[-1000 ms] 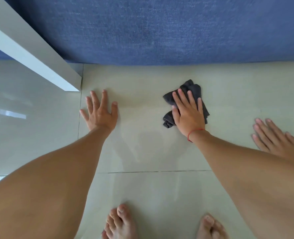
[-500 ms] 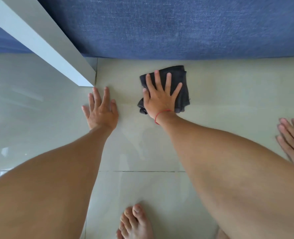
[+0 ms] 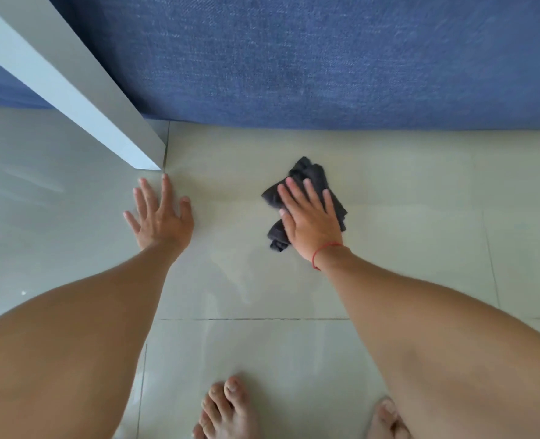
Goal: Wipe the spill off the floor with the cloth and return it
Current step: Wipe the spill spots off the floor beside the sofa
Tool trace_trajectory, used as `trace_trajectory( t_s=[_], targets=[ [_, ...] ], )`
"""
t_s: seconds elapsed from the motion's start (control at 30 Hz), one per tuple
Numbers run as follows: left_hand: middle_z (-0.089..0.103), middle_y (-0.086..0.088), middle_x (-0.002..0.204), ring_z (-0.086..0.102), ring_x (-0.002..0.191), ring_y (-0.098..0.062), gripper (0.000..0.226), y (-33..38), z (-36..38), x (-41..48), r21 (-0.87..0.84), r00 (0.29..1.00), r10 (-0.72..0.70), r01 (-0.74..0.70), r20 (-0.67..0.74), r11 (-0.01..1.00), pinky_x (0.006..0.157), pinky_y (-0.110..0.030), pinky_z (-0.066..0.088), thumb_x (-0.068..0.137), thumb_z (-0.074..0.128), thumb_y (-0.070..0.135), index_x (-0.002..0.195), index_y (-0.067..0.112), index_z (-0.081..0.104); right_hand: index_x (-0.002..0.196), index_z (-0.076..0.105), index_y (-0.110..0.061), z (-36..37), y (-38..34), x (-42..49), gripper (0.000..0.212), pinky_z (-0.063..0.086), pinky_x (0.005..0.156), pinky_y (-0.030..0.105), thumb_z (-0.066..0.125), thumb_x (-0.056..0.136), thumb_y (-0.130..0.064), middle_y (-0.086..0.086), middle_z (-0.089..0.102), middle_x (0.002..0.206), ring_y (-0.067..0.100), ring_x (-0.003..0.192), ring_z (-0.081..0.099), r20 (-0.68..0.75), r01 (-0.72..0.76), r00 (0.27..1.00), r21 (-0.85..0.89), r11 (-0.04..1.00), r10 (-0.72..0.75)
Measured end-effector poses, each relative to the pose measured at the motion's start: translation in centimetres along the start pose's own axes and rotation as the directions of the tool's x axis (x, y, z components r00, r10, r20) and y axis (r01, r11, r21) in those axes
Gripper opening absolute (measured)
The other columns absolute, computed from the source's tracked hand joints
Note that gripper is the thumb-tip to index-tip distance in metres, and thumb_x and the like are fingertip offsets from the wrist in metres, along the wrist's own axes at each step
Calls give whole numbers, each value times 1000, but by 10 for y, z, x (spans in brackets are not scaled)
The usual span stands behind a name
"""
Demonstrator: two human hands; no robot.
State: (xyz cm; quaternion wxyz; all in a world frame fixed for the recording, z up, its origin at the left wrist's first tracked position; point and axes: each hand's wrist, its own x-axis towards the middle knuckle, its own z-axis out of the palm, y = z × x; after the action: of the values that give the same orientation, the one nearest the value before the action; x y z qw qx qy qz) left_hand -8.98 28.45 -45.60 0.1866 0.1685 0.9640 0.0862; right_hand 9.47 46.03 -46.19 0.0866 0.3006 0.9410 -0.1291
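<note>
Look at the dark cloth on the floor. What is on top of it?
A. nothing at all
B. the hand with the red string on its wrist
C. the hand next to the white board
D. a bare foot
B: the right hand, with the red string at its wrist, lies flat on the dark cloth, while the left hand rests on the bare floor.

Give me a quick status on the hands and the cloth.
Left hand flat on floor tile, empty. Right hand open, pressing the dark cloth to the floor. Nothing in the way.
</note>
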Motion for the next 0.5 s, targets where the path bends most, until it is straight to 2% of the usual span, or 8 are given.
trace_trajectory(
  t_s=[0.13, 0.27, 0.37, 0.5],
  targets=[
    [-4, -6, 163, -3, 151, -23, 62, -17, 2, 2, 44, 1000, -21, 21, -5, 999, 119, -50, 3, 98, 24, 52, 154, 33, 6, 152, 13, -34, -7, 13, 24, 50, -5, 118, 51, 23, 103, -38, -13, 4, 162, 20, 150, -3, 25, -200, 980, 63, 978, 199],
    [-6, -7, 163, -4, 150, -23, 61, -14, 2, 3, 53, 999, -28, 27, 19, 998, 120, -49, 3, 99, 22, 51, 154, 34, 2, 151, 13, -38, -2, -35, 40, 49, -13, 112, 61, 20, 102, -42, -14, 1, 162, 27, 149, -10, 1, -312, 949, 153, 938, 315],
    [-8, -6, 163, -6, 150, -23, 60, -15, 2, 2, 58, 999, -32, 31, 25, 998, 119, -48, 2, 99, 20, 51, 154, 35, 0, 151, 12, -37, 5, -73, 50, 49, -13, 111, 63, 18, 102, -42, -13, 0, 162, 28, 149, -10, -3, -213, 977, 127, 969, 215],
    [-10, -5, 163, -7, 150, -22, 60, -14, 1, 2, 56, 999, -36, 34, 38, 998, 119, -47, 0, 99, 18, 51, 154, 35, -1, 151, 13, -34, 15, -110, 42, 50, -15, 111, 60, 20, 103, -41, -11, 3, 162, 28, 149, -8, 17, 12, 1000, 71, 997, -13]
  ],
)
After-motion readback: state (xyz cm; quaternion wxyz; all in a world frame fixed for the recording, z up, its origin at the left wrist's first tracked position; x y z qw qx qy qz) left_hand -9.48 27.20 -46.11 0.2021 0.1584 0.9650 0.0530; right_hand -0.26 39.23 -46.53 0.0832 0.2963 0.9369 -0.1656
